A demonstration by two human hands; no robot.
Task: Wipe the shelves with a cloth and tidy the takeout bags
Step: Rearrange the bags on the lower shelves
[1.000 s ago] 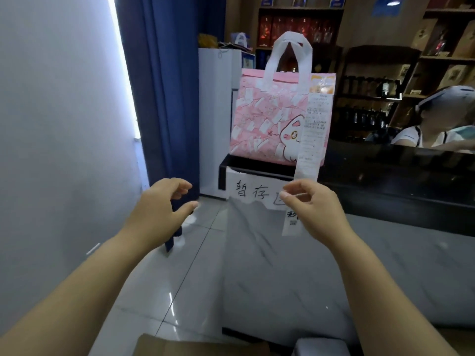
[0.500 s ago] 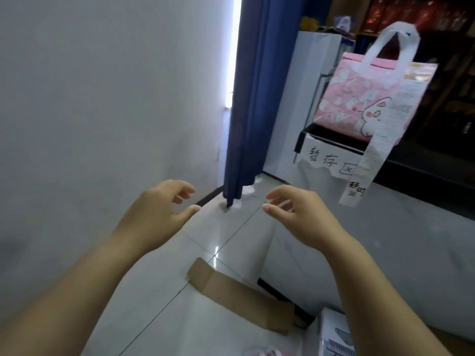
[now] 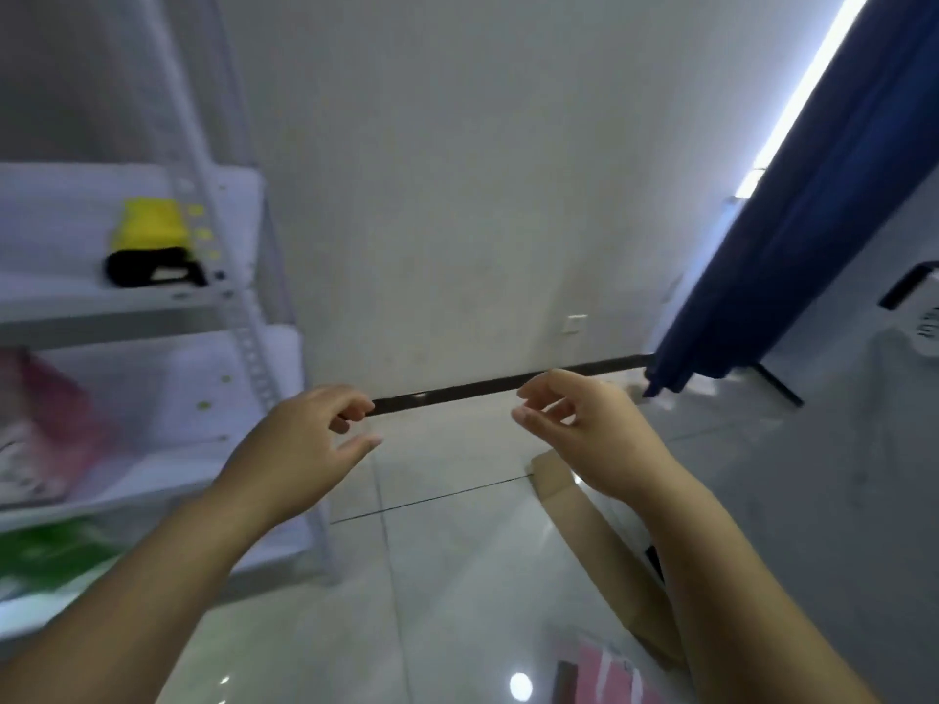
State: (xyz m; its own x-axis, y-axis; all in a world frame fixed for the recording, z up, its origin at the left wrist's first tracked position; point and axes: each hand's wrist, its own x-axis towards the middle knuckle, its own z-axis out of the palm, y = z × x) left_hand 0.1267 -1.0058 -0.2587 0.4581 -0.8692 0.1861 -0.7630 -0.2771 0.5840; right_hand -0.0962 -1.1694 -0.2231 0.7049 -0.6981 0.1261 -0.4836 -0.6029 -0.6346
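Pale grey metal shelf rack (image 3: 244, 348) with a yellow-and-black bag (image 3: 150, 246) up top, blurry pink bag (image 3: 56, 429) below, bright green one (image 3: 51, 556) lowest. Deep blue curtain (image 3: 813, 221), off-white wall (image 3: 482, 170), glossy light grey floor tiles (image 3: 432, 602), brown cardboard strip (image 3: 604, 551), dark skirting strip (image 3: 482, 388).

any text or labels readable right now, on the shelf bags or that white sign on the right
None can be read.
White sign at the right edge: dark marks, cut off and blurred.
Yellow bag, pink bag and green bag on the shelf: too blurred to show any print.
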